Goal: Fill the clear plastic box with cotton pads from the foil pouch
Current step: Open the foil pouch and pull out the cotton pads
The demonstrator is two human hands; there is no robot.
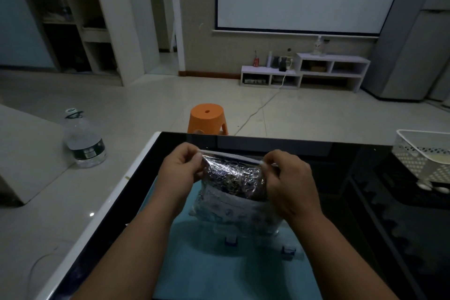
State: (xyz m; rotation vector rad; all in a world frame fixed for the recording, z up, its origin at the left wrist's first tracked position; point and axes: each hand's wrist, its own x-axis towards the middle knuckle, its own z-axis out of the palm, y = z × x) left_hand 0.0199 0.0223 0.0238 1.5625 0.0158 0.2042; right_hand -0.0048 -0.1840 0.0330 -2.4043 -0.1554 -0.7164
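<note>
I hold a crinkled silver foil pouch [235, 181] upright above the table. My left hand [181, 168] pinches the pouch's top edge at its left corner, and my right hand [286, 178] pinches the same edge at the right corner. The lower part of the pouch is white with a print. Beneath it on a light blue mat [207, 265] stands the clear plastic box [258, 238] with small blue clips; most of the box is hidden behind the pouch. No cotton pads are visible.
The mat lies on a glossy black table [379, 214] with a white edge. A white perforated basket [423, 156] stands at the table's right. Beyond the table, on the floor, are an orange stool [207, 117] and a large water bottle [84, 139].
</note>
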